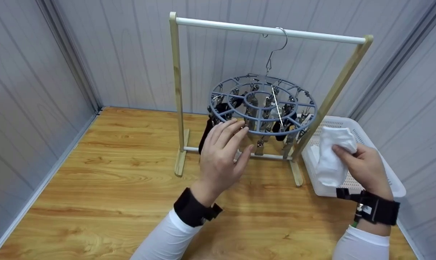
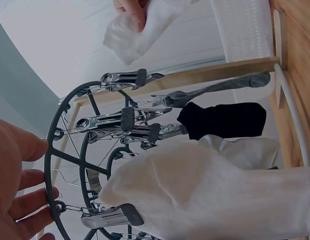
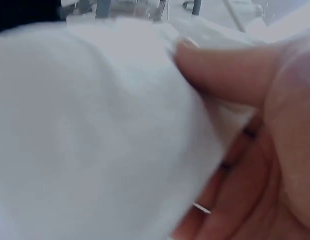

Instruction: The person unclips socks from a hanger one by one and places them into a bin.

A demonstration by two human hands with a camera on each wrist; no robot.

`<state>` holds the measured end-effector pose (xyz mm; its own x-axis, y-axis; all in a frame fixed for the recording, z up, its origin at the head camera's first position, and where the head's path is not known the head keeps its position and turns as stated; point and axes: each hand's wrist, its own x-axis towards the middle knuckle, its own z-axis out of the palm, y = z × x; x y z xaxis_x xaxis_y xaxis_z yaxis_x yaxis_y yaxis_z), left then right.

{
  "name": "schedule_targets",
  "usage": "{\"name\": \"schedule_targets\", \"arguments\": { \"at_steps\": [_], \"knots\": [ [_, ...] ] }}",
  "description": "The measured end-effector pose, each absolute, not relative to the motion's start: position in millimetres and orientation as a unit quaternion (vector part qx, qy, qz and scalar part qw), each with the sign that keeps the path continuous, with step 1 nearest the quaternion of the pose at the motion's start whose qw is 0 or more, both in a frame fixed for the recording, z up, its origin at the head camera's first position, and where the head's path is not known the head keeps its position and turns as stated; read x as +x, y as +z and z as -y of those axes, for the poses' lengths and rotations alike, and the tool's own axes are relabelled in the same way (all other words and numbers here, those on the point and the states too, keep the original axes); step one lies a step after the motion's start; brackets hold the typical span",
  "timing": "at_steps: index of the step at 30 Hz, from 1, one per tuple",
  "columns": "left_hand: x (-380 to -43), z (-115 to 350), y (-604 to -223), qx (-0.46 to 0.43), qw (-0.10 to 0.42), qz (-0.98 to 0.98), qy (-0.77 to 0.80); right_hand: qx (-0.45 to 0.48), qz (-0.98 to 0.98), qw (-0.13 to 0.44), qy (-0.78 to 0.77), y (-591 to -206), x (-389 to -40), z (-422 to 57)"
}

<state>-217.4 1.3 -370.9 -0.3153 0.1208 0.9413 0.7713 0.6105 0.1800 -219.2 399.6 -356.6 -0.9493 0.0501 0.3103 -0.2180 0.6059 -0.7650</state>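
In the head view my right hand (image 1: pixel 371 168) pinches a folded white sock (image 1: pixel 331 162) between thumb and fingers, above the basket. This sock fills much of the right wrist view. My left hand (image 1: pixel 219 155) is at the front left rim of a round blue-grey clip hanger (image 1: pixel 259 133). Its fingers are loosely extended, with the fingertips at the rim; firm contact cannot be told. A second white sock (image 2: pixel 189 185) hangs from a metal clip (image 2: pixel 112 216) near that hand. Behind it hangs a black sock (image 2: pixel 227 120). In the head view the left hand hides part of the hanging things.
The hanger hooks over the white bar (image 1: pixel 232 26) of a wooden-legged rack (image 1: pixel 177 79). A white perforated basket (image 1: pixel 396 186) stands at the right, behind the rack's right foot. Panelled walls enclose the wooden tabletop (image 1: pixel 113 187) at the back and sides.
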Motion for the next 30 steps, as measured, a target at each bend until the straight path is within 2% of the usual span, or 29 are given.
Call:
{"name": "schedule_targets", "arguments": {
  "at_steps": [5, 9, 13, 21, 30],
  "knots": [
    [-216.7, -1.3, -370.8, -0.298, 0.498, 0.747, -0.324, -0.013, 0.895, 0.222, 0.388, -361.7, -224.2, -411.6],
    [-216.4, -1.3, -370.7, -0.300, 0.500, 0.745, -0.324, -0.033, 0.908, 0.229, 0.349, -365.3, -226.4, -419.3],
    [-217.0, -1.4, -371.6, -0.302, 0.502, 0.743, -0.324, -0.029, 0.927, 0.188, 0.324, -370.1, -230.9, -423.9],
    [-215.9, -1.0, -371.1, -0.299, 0.497, 0.748, -0.323, -0.018, 0.950, 0.055, 0.308, -384.5, -243.9, -426.5],
    [-214.8, -0.9, -371.0, -0.300, 0.492, 0.751, -0.323, -0.006, 0.957, 0.017, 0.289, -393.9, -253.9, -429.9]
  ]
}}
